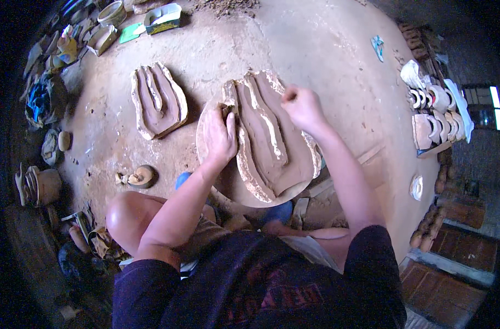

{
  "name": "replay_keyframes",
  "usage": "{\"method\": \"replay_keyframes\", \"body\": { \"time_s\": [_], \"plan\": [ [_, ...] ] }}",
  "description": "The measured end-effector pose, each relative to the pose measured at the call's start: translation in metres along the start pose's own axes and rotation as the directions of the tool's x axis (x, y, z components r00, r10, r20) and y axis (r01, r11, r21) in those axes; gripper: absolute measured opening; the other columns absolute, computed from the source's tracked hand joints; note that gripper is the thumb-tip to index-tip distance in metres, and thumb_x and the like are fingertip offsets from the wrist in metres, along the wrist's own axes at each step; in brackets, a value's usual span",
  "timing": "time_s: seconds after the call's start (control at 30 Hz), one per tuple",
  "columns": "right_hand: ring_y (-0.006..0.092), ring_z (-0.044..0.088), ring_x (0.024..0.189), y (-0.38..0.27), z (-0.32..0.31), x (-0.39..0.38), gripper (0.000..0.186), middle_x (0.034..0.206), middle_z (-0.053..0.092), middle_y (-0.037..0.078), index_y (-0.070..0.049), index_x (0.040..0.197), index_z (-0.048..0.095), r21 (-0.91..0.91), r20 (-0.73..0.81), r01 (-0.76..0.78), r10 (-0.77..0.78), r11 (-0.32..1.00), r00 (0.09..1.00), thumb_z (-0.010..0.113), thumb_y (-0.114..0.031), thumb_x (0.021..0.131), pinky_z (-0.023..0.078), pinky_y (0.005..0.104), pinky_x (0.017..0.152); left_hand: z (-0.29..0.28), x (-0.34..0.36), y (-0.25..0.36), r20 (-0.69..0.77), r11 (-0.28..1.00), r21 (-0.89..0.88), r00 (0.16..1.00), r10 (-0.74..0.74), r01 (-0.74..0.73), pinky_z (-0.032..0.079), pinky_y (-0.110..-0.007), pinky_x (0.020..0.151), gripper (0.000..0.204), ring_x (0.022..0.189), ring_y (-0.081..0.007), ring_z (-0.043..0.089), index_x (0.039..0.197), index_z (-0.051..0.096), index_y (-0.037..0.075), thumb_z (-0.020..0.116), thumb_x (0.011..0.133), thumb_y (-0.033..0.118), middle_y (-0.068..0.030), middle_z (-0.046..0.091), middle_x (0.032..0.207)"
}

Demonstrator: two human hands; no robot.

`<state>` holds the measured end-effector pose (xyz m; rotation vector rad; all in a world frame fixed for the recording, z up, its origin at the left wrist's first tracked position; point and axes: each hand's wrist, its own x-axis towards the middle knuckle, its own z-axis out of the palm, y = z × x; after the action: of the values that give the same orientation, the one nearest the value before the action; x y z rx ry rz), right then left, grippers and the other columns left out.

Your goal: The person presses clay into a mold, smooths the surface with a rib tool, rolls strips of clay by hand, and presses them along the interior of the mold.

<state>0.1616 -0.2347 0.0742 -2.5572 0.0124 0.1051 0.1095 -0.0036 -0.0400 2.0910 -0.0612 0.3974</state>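
Both hands (261,123) press clay mould (269,148) — on round board (206,137).

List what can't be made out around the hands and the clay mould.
- Head view: whatever the right hand pinches; its closed fingers hide it.
- Mould left edge under the left hand.
- Board near rim, behind the forearms.
- Second mould: surface detail too small.
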Motion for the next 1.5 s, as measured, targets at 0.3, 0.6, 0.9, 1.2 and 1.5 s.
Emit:
{"method": "replay_keyframes", "body": {
  "time_s": [0.3,0.6,0.9,1.2,1.5],
  "plan": [
    [0.0406,0.071,0.099,-0.031,0.021,0.03,0.035,0.105,0.071,0.029,0.003,0.105,0.075,-0.432,0.47,0.197,0.033,0.88,0.882,0.048,-0.013,0.088,0.054,0.0457,0.091,-0.012,0.005,0.012,0.006,1.0,-0.013,1.0,0.021,-0.021,0.046,-0.052,0.091,0.029,0.104,-0.0442,0.058,0.123,0.056,0.0,0.055,0.102,0.02,-0.025,0.06,0.109],
    [0.045,0.067,0.106,-0.006,0.01,-0.05,0.037,0.108,0.068,0.033,0.01,0.108,0.069,-0.284,0.382,-0.016,0.128,0.959,0.915,0.048,-0.011,0.086,0.052,0.0494,0.094,-0.002,0.0,0.003,-0.024,0.999,-0.018,0.999,0.045,-0.045,0.046,-0.051,0.092,0.028,0.104,-0.0435,0.059,0.123,0.055,0.0,0.054,0.102,0.019,-0.0247,0.061,0.11],
    [0.0401,0.07,0.097,0.016,0.014,-0.112,0.035,0.102,0.07,0.022,0.001,0.117,0.068,-0.378,0.401,0.277,-0.114,0.883,0.909,0.053,-0.012,0.088,0.055,0.0515,0.084,-0.008,0.002,0.009,0.025,0.999,-0.001,0.999,0.035,-0.035,0.046,-0.052,0.093,0.026,0.106,-0.0456,0.059,0.121,0.055,-0.001,0.051,0.105,0.019,-0.0272,0.061,0.111],
    [0.0351,0.07,0.091,0.019,-0.033,-0.172,0.032,0.101,0.069,0.016,-0.005,0.123,0.069,-0.387,0.178,0.064,0.006,0.92,0.984,0.059,-0.02,0.096,0.056,0.0465,0.081,-0.017,-0.011,0.029,-0.115,1.0,-0.029,0.993,0.008,-0.011,0.048,-0.047,0.088,0.025,0.097,-0.0404,0.061,0.119,0.058,-0.001,0.054,0.104,0.018,-0.0228,0.064,0.106],
    [0.0334,0.062,0.108,-0.032,-0.036,-0.198,0.041,0.107,0.066,0.015,0.001,0.117,0.068,-0.156,-0.175,0.393,-0.417,0.906,0.892,0.08,-0.014,0.08,0.053,0.041,0.093,-0.021,-0.067,0.137,0.82,0.662,-0.492,0.556,0.135,0.566,0.051,-0.034,0.082,0.046,0.089,-0.0148,0.061,0.124,0.063,-0.001,0.044,0.112,0.038,-0.0083,0.069,0.097]
  ]
}}
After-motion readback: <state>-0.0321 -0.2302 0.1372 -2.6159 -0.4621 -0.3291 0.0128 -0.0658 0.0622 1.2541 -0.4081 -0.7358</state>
